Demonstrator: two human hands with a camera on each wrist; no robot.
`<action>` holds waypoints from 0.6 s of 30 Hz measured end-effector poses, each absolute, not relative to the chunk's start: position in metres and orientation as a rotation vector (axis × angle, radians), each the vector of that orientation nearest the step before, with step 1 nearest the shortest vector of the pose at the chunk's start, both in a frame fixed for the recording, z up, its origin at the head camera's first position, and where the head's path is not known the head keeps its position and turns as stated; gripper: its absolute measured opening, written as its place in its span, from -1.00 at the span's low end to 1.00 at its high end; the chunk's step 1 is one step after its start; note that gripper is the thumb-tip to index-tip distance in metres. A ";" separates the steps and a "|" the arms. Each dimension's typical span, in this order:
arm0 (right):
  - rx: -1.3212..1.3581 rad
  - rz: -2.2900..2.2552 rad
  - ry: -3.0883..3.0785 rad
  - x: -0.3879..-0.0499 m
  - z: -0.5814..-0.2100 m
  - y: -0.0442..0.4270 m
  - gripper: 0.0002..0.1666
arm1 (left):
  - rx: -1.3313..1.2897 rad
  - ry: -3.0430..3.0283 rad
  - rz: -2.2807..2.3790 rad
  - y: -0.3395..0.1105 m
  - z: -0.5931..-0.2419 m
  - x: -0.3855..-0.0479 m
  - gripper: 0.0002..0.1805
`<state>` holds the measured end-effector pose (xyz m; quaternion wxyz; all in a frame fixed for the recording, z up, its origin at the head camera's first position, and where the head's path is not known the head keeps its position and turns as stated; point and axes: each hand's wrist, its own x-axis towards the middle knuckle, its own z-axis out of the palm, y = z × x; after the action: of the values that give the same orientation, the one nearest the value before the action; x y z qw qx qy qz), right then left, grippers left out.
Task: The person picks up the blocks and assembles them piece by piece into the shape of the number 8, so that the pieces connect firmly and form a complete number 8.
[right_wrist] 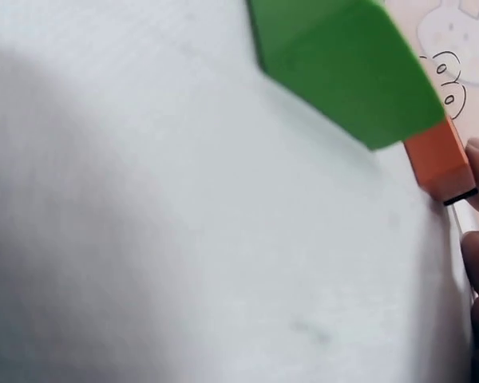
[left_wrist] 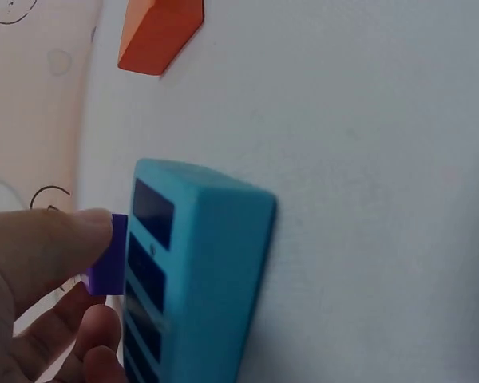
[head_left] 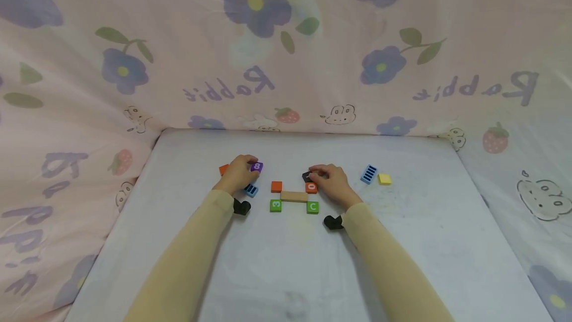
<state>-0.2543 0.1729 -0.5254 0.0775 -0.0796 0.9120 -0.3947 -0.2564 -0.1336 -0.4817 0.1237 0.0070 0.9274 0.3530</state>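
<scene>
My left hand (head_left: 238, 175) pinches a purple block (head_left: 256, 167) marked 8 between thumb and fingers, just above or on the table. Close to that hand lie a blue block with dark bars (head_left: 251, 190) and an orange block (head_left: 224, 169), partly hidden. The right hand (head_left: 330, 183) holds a black block (head_left: 307, 177) at its fingertips, right behind an orange block marked 0 (head_left: 311, 188). A plain wooden block (head_left: 294, 197) lies in the middle, with another orange block (head_left: 276, 186), a green block marked 3 (head_left: 275, 205) and a green block marked C (head_left: 313, 207) around its ends.
On the right lie a second blue barred block (head_left: 369, 174) and a yellow block (head_left: 384, 179). A patterned curtain (head_left: 304, 63) rises behind the white table (head_left: 286, 262) and along its sides. Black straps (head_left: 332, 222) show at both wrists.
</scene>
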 end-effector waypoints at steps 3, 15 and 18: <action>-0.242 -1.168 2.739 -0.254 -0.525 0.172 -0.65 | 0.028 2.711 1.006 -0.133 -0.481 -0.257 -0.53; -0.249 -1.187 2.739 -0.252 -0.521 0.172 -0.64 | 0.025 2.706 0.978 -0.123 -0.476 -0.257 -0.61; -0.237 -1.183 2.735 -0.251 -0.520 0.172 -0.65 | 0.079 2.707 0.976 -0.114 -0.477 -0.258 -0.61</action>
<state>-0.2510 0.1723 -0.5204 0.0762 -0.0790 0.9123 -0.3946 -0.2577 -0.1143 -0.4773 0.1309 0.0273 0.9323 0.3362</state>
